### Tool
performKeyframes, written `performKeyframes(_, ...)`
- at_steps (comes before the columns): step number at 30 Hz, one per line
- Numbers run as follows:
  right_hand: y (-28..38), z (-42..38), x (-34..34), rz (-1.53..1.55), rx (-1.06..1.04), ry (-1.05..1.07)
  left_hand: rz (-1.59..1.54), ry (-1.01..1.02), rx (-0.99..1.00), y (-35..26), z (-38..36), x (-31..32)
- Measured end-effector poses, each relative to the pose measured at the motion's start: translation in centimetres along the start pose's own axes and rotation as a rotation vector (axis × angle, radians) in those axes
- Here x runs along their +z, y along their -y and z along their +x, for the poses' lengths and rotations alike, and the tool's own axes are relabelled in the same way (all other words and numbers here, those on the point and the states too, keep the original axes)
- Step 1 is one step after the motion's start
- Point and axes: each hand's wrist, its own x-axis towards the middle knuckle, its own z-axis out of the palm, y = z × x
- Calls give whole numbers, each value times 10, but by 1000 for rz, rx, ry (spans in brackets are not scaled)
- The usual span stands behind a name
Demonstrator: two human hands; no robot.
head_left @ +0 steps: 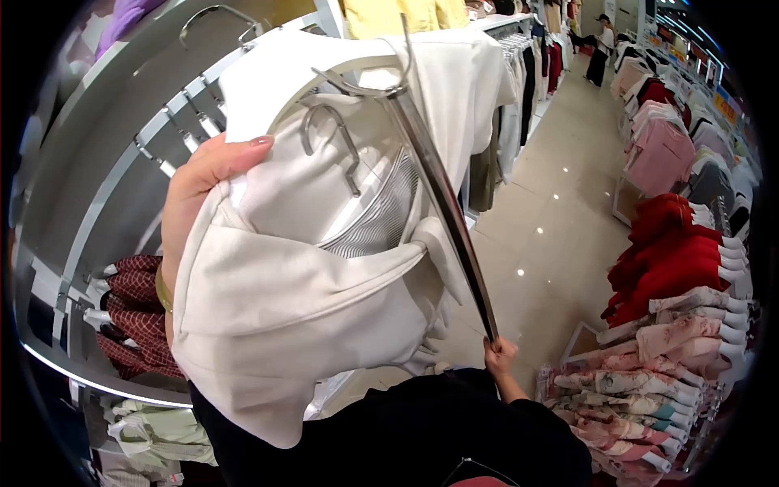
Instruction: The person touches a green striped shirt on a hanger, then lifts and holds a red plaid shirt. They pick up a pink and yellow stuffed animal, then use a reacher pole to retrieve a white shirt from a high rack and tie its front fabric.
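My left hand point(207, 174) is closed on the shoulder of a white top point(300, 284), thumb in front and the other fingers hidden behind the cloth. A metal hanger hook point(333, 134) stands up from its neckline, where a grey striped lining point(377, 215) shows. Low at the right, my right hand point(501, 357) is wrapped round the bottom end of a shiny metal pole point(442, 207). The pole slants up across the view to a forked tip, which overlaps a second white top point(462, 89) behind.
On the left a curved rack point(105, 191) carries empty hangers and dark red checked clothes point(138, 308). Red tops point(669, 260) and floral tops point(625, 390) hang at the right. A tiled aisle point(560, 170) runs between the racks towards a distant person point(602, 49).
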Motion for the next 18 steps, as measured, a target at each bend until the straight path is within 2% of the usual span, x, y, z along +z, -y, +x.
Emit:
performKeyframes(3,0,-8,-6,-50,-26,-9,-54,-37,-52,4,4,-5)
performKeyframes(5,-1,-12,-6,-69,-52,-12,-32,11,-32,3,8,-12)
performKeyframes(9,-2,-18,-9,-32,-44,-55,-101,11,-151,-3,14,-1)
performKeyframes(12,8,-12,-8,-38,-59,-80,-149,135,-251,6,16,5)
performKeyframes(18,32,12,-6,-58,-27,-129,-189,119,-401,27,28,9)
